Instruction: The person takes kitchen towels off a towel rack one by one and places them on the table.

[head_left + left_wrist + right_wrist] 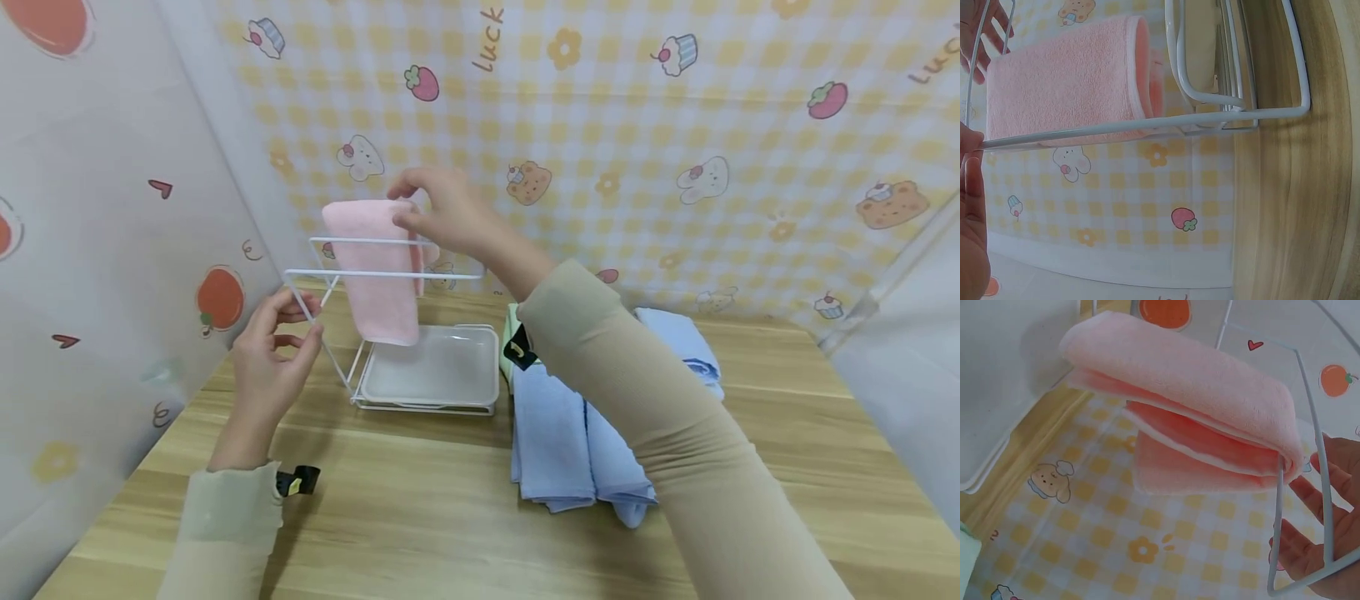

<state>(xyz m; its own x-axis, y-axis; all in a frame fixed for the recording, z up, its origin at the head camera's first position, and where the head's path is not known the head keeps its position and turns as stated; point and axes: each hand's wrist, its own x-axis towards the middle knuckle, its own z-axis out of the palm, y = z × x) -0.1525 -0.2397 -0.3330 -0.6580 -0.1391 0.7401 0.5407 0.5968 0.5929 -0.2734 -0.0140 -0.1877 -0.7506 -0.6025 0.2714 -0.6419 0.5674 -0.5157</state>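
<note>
A folded pink towel (375,267) hangs over the top of a white wire rack (382,273); the right wrist view shows its folded layers (1210,419) draped over a bar. With thumb and fingers my left hand (273,342) pinches the rack's left side wire, and the left wrist view shows the fingertips at that wire (1085,131). My right hand (450,212) is by the towel's upper right corner. In the right wrist view the right hand's fingers (1329,481) are loosely spread beside the towel and behind the top wires, not curled round anything.
A pale shallow tray (435,367) sits in the rack's base. Folded blue towels (555,442) lie on the wooden table (405,517) to the right, another blue towel (678,342) farther back. A green cloth (512,333) shows partly behind my right sleeve. A patterned backdrop (600,125) stands behind.
</note>
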